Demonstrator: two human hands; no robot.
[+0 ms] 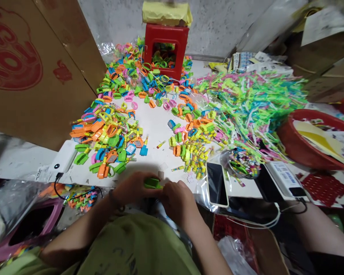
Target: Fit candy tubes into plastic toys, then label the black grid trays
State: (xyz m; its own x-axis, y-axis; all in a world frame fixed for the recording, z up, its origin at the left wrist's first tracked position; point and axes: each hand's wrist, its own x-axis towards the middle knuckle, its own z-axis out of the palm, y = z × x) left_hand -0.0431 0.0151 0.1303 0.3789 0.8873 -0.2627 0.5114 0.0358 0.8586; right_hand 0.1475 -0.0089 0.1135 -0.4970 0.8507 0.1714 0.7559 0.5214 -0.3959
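Close to my body, at the table's front edge, my left hand [137, 186] is closed round a small green plastic toy watch [152, 183]. My right hand [178, 198] meets it from the right, with fingers pinched at the thin end of the same piece. Its fingertips are partly hidden, so any smaller part between them does not show. Left of centre is a pile of coloured toy watches [111, 141], some with yellow printed tubes attached. A heap of small yellow tubes [196, 154] lies to the right, and one loose tube [161, 144] rests between the piles.
A red stool [166, 49] stands at the back among more toy watches. Green and pink plastic strips [252, 95] cover the right side, beside a red basin [312, 141]. A phone [217, 185] and a white power bank [63, 156] lie near the edge. A cardboard box [46, 68] blocks the left.
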